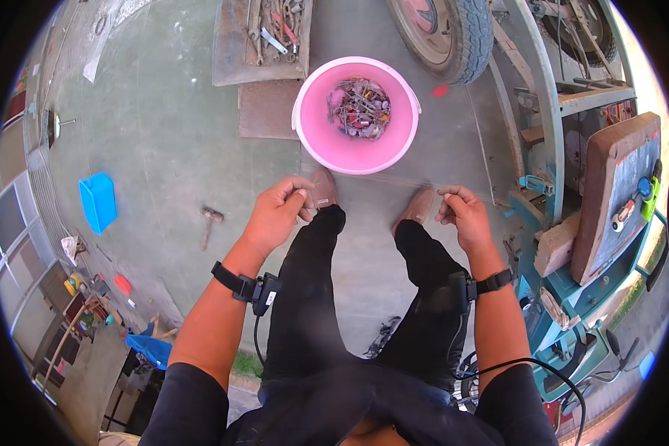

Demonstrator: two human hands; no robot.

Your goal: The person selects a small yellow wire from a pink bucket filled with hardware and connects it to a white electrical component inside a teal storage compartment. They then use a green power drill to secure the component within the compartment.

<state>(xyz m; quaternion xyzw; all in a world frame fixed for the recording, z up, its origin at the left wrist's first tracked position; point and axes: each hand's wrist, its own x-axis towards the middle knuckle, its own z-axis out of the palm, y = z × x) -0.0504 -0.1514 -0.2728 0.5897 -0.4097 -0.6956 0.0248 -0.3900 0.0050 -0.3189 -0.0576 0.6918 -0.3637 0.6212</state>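
Note:
My left hand (281, 210) hovers above my left shoe, its fingers loosely curled in and the thumb bent toward them. Nothing shows in its grasp. Out by my right shoe, my right hand (464, 214) is also curled, with no object visible in it. Between and beyond both hands stands a pink bucket (322, 137) with a white rim. Mixed small metal hardware (360, 109) lies in a heap on its bottom. Neither hand touches the bucket.
Behind the bucket, a metal tray (234, 67) holds wrenches and other tools. A wheel (461, 37) stands at the back right. A blue-green metal frame (550, 119) rises on the right. A hammer (212, 215) and a blue container (98, 202) are on the floor at left.

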